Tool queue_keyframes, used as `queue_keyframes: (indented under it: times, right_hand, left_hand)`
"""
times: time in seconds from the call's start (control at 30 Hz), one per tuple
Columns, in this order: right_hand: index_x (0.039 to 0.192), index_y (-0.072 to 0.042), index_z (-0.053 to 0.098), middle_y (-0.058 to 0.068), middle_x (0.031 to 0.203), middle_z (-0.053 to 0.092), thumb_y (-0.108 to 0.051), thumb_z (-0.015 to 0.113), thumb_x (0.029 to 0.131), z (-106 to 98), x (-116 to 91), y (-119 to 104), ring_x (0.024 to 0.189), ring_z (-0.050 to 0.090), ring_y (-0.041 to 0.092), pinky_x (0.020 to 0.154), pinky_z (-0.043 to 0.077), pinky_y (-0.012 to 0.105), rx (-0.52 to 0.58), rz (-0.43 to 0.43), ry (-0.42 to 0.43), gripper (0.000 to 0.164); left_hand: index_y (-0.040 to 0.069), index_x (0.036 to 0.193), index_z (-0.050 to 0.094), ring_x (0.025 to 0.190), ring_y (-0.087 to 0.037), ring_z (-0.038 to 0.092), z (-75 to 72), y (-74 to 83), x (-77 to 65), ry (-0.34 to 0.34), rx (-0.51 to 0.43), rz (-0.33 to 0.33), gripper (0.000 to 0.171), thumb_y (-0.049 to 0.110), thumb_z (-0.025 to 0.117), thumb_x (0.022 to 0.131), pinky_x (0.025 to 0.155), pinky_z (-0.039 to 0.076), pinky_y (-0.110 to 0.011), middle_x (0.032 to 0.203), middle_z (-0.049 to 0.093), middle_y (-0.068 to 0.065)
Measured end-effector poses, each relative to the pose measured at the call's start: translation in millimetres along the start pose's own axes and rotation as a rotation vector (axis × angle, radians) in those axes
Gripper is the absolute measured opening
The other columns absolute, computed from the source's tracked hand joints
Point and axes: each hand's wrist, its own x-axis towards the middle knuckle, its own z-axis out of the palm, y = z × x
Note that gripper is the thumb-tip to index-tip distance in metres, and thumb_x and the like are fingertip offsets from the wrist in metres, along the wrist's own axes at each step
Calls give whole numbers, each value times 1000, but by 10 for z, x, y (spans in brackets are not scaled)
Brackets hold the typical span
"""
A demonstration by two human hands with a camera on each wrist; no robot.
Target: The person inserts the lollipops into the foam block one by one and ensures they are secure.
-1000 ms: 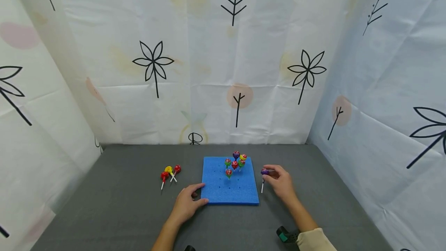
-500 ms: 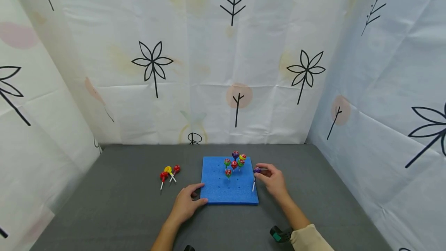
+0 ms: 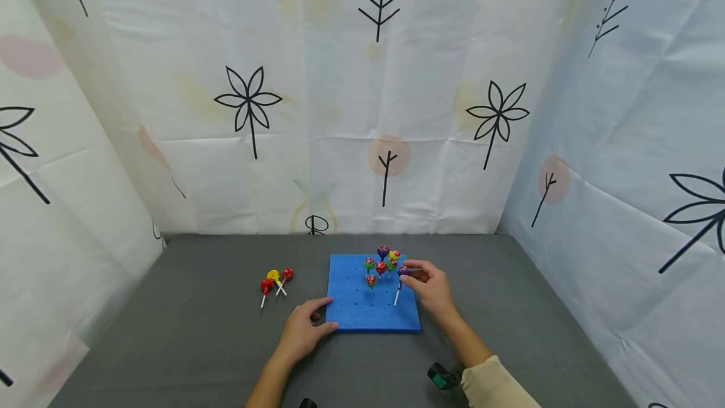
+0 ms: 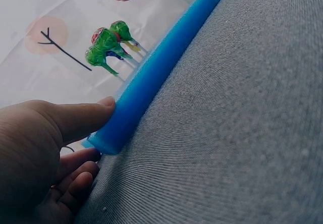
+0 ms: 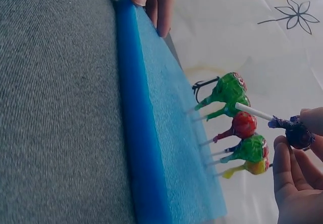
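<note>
A purple-wrapped lollipop (image 3: pixel 404 271) is pinched by its candy end in my right hand (image 3: pixel 433 288), its white stick slanting down over the right part of a blue foam board (image 3: pixel 345 317). In the right wrist view the lollipop's stick (image 5: pixel 252 111) stands apart from the board. Several wrapped lollipops (image 3: pixel 381 267) stand upright in the board toward its back right; small holes dot its surface. My left hand (image 3: pixel 303 332) holds the board at its near left corner, thumb (image 4: pixel 88 117) against the edge and fingertips along the left side.
Left of the board, two red lollipops (image 3: pixel 266 286) and a yellow lollipop (image 3: pixel 274 276) lie close together on the grey tabletop (image 3: pixel 215 332). A patterned white curtain (image 3: pixel 317 80) encloses the table at the back and sides. A dark wrist device (image 3: pixel 443 376) sits by the right sleeve.
My right hand has carried the purple lollipop leftward from beside the board to above its right part. My left hand and the board have stayed in place.
</note>
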Motion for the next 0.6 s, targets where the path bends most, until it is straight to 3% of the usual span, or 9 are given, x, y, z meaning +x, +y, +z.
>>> queue_keyframes:
  times: [0.23,0.6]
  right_hand:
    - [110,4,67,18,107,64,-2,71,87,123,-2,-51,91,65,31,76,52,24,-11,22,10,24]
    - [105,13,65,25,99,65,7,68,86,251,-85,-385,87,65,36,75,52,23,-73,-222,-42,21]
  left_hand:
    - [12,126,65,91,-18,53,-3,8,-1,-2,-7,-6,52,29,81,79,77,43,-40,114,62,-5]
    - [15,127,65,92,-18,54,-7,24,1,-21,23,-43,54,32,81,79,77,44,-42,115,62,-4]
